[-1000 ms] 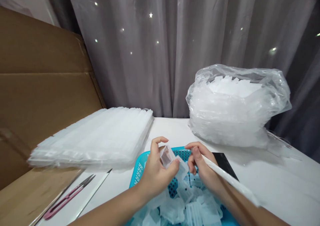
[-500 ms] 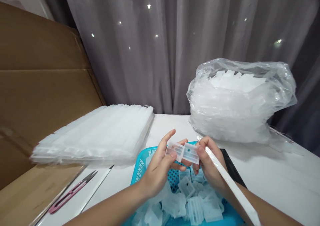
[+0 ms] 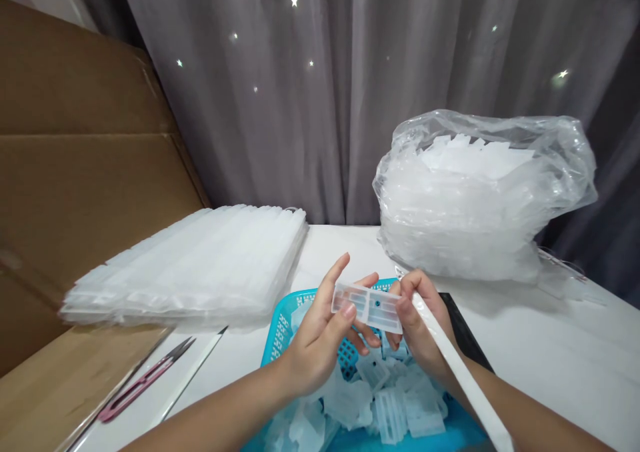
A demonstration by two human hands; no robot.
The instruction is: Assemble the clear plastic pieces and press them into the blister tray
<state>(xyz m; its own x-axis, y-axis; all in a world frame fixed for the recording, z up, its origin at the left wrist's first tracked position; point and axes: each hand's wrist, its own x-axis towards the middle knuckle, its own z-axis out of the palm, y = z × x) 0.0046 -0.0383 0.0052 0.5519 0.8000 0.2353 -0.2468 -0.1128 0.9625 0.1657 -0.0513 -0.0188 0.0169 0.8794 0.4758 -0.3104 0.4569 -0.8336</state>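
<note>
Between both hands is a pair of translucent plastic pieces (image 3: 367,307), ribbed and box-like, lined up end to end. My left hand (image 3: 320,335) pinches the left piece with the thumb, its other fingers stretched out behind. My right hand (image 3: 423,319) grips the right end of the pair. A long white strip (image 3: 465,379) also runs through my right hand, its patterned tip showing above the fingers. Below both hands stands a blue perforated basket (image 3: 275,332) holding many loose translucent pieces (image 3: 393,415).
At the left lies a thick stack of white plastic sleeves (image 3: 200,262), with pink-handled thread snips (image 3: 137,389) and a thin white stick (image 3: 193,375) in front. A filled clear bag (image 3: 480,205) stands at the back right. A cardboard box (image 3: 85,152) rises at the left, before a grey curtain (image 3: 345,105).
The two translucent pieces met at a slight angle before and now form one straight line. My left fingers have shifted a little. The whole view has moved slightly.
</note>
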